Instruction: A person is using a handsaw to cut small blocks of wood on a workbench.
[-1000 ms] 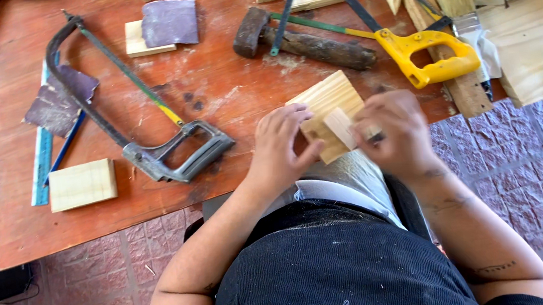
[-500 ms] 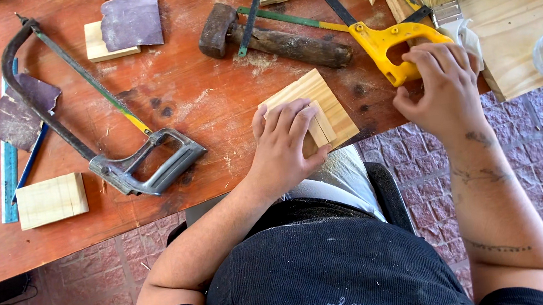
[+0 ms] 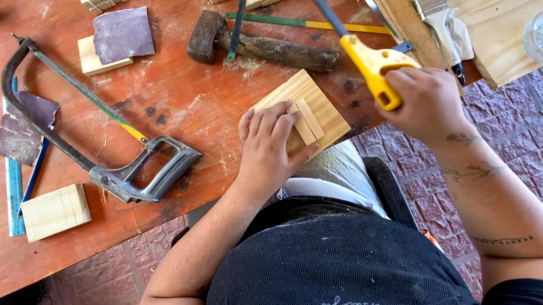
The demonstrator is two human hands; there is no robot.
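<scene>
On the red-brown surface (image 3: pixel 166 110), a hacksaw (image 3: pixel 108 163) lies left of the work, a hammer (image 3: pixel 260 45) behind it, with sandpaper (image 3: pixel 123 33), a paintbrush (image 3: pixel 434 1) and a small wood block (image 3: pixel 54 211) around. The left hand (image 3: pixel 271 146) presses flat, fingers spread, on a pale wooden board (image 3: pixel 310 108) at the near edge, its long axis running diagonally. The right hand (image 3: pixel 424 99) is closed around the yellow-handled saw (image 3: pixel 370 65), whose blade points away, up-left

Two saws (image 3: pixel 105 133) (image 3: pixel 354 43); one mallet (image 3: pixel 260 43); one brush (image 3: pixel 430 1); perhaps three sandpaper sheets (image 3: pixel 123 33).
</scene>
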